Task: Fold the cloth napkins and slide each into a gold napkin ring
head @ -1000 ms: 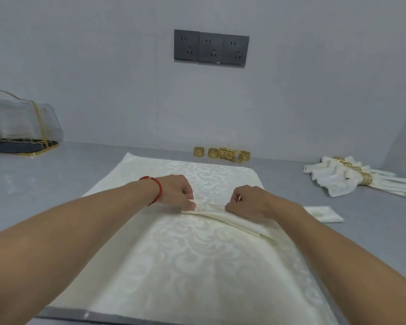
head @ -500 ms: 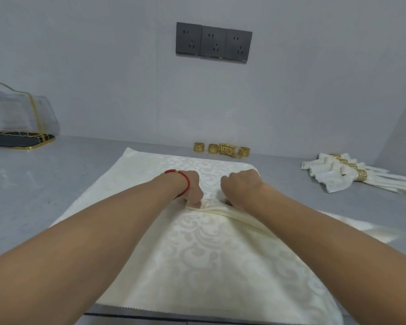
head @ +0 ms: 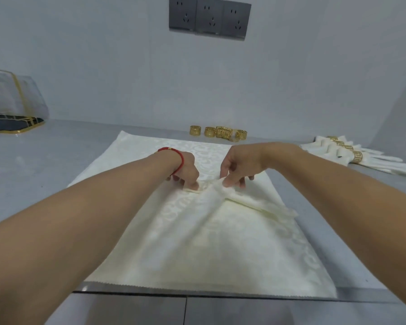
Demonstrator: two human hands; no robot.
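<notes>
A cream damask cloth napkin lies spread on the grey counter, its near edge at the counter's front. My left hand, with a red string at the wrist, pinches a folded pleat of the napkin near its middle. Just to the right, my right hand pinches the same raised fold, which trails off to the right as a narrow ridge. Several gold napkin rings stand in a row by the wall beyond the napkin.
Finished napkins in gold rings lie at the far right of the counter. A clear cover with gold trim on a dark tray stands at the far left. Wall sockets sit above.
Both hands have stayed close together on the fold; the right hand has lifted and loosened its fingers while pulling the pleat up. The camera has moved nearer and lower.
</notes>
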